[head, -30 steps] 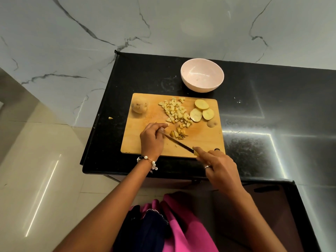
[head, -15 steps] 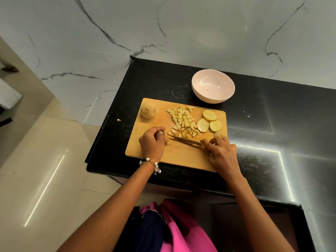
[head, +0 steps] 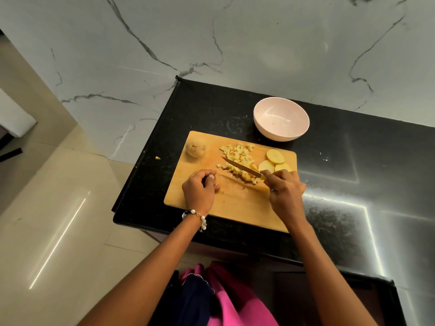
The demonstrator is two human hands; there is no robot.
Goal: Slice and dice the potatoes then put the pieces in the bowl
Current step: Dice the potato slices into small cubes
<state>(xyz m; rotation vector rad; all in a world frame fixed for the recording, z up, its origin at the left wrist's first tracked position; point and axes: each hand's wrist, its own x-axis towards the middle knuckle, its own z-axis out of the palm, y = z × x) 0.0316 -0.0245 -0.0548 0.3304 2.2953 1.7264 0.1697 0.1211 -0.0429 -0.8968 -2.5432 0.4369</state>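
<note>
A person stands at a black desk (head: pixel 353 175). The right hand (head: pixel 283 187) grips a knife (head: pixel 241 167), its blade lying across a heap of diced potato (head: pixel 237 156) just beyond both hands. The left hand (head: pixel 200 189) rests curled on the cutting board (head: pixel 235 203); whether it holds a piece I cannot tell. Slices (head: pixel 273 160) lie beside the right hand, a whole potato (head: pixel 195 147) beyond the left. The bowl (head: pixel 281 118), farther off, holds nothing. Sweeping carelessly could scatter cubes off the board.
</note>
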